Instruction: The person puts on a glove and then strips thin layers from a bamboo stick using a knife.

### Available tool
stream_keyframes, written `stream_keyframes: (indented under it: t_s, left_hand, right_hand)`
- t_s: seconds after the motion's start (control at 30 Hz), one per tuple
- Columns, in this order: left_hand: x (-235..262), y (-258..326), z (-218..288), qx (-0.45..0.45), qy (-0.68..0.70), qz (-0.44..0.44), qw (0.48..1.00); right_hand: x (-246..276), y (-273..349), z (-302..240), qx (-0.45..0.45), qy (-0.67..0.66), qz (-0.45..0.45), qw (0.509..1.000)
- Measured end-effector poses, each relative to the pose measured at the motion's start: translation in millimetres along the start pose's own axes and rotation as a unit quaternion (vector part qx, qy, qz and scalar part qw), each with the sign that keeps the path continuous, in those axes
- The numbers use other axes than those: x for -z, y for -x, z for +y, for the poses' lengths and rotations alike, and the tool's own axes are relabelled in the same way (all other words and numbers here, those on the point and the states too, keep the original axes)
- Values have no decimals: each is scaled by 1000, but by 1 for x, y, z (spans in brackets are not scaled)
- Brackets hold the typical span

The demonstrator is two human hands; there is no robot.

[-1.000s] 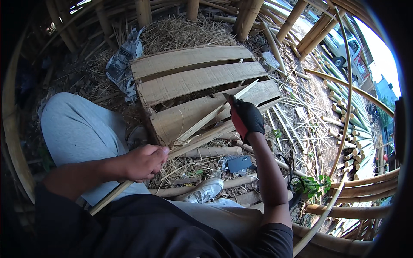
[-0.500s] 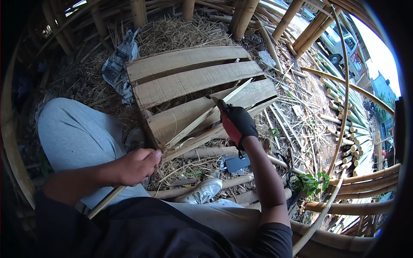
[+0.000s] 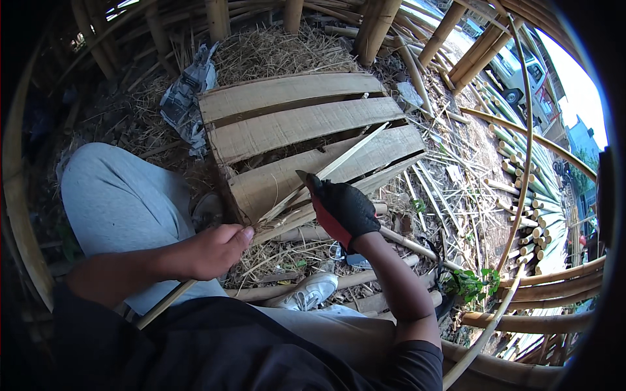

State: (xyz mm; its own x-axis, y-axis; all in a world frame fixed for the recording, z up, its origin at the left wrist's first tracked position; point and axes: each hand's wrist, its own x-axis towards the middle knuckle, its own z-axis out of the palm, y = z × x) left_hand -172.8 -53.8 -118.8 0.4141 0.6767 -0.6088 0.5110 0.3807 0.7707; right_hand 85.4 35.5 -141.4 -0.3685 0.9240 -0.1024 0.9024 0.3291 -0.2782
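Toward two o'clock from the left hand [image 3: 214, 251], along the bamboo strip [image 3: 355, 150] it clamps, the right hand [image 3: 342, 210], grip closed around a knife [image 3: 302, 176], sits nearer than before, leaving less strip between.

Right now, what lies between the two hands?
In the head view: a pale strip, thin curled shavings and part of the slatted wooden platform.

The glove [image 3: 345, 210] is black and red — the strip [image 3: 353, 150] pale tan, trousers [image 3: 120, 199] grey.
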Motion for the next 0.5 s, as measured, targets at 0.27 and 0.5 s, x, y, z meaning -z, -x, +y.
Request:
stream_keyframes:
  t_s: [0.27, 0.5]
  left_hand:
    - [-1, 4, 3, 53, 129, -40, 989]
    - [-3, 5, 13, 81, 189, -82, 975]
  right_hand:
    - [7, -12, 5, -113, -102, 18, 988]
    - [-2, -30, 67, -129, -105, 61, 984]
